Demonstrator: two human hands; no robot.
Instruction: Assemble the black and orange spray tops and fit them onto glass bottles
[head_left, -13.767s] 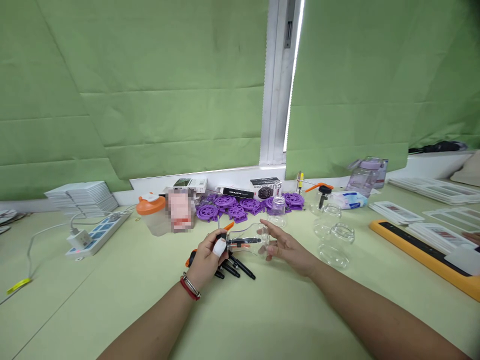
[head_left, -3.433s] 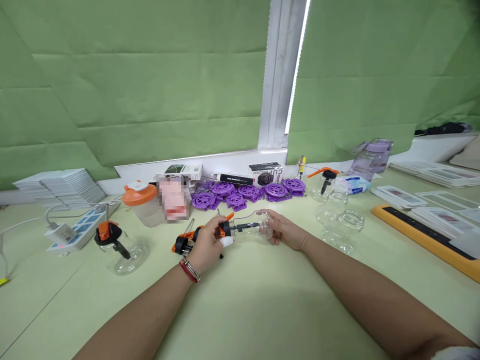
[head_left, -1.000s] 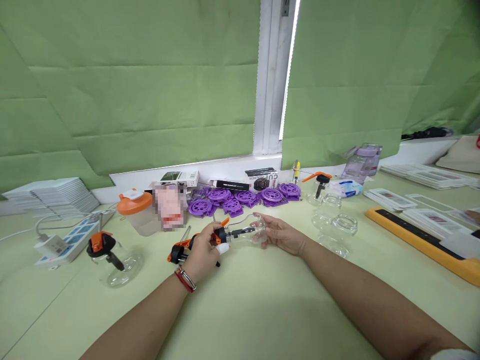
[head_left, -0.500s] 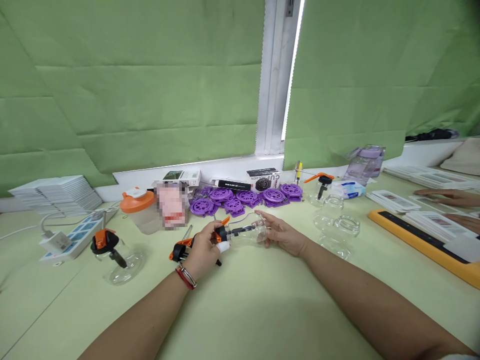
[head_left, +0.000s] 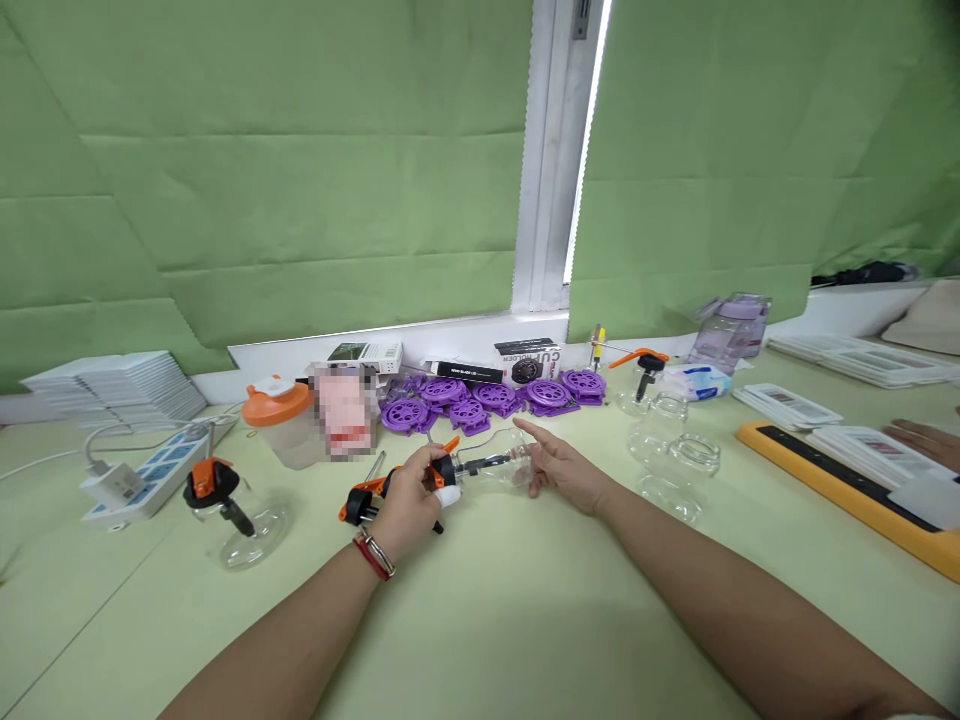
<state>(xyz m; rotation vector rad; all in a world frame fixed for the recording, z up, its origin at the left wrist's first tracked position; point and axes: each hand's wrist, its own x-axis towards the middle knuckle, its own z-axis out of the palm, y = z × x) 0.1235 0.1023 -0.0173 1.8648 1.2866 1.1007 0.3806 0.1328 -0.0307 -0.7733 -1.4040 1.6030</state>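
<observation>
Between my two hands a clear glass bottle [head_left: 512,450] lies sideways, its mouth toward the left. My left hand [head_left: 405,505] is closed around the black and orange lid [head_left: 444,470] at that mouth, and a dark tube runs from the lid into the glass. A white wrap covers one left fingertip. At the bottle's base, my right hand [head_left: 570,478] curls its fingers and thumb around the glass, with the index finger extended. Another black and orange lid [head_left: 360,506] rests beside my left hand, partly hidden by it.
A lidded glass bottle [head_left: 259,530] stands left, near a power strip [head_left: 161,470] and an orange-lidded cup [head_left: 277,410]. Several purple plastic parts [head_left: 469,412] lie behind my hands. Clear glass bottles [head_left: 670,498] stand right. A co-worker's hand [head_left: 926,440] shows beyond the orange-edged tool [head_left: 847,495].
My hands and the bottle have barely moved. At the right edge, the co-worker's hands have drawn back, leaving only part of one in view.
</observation>
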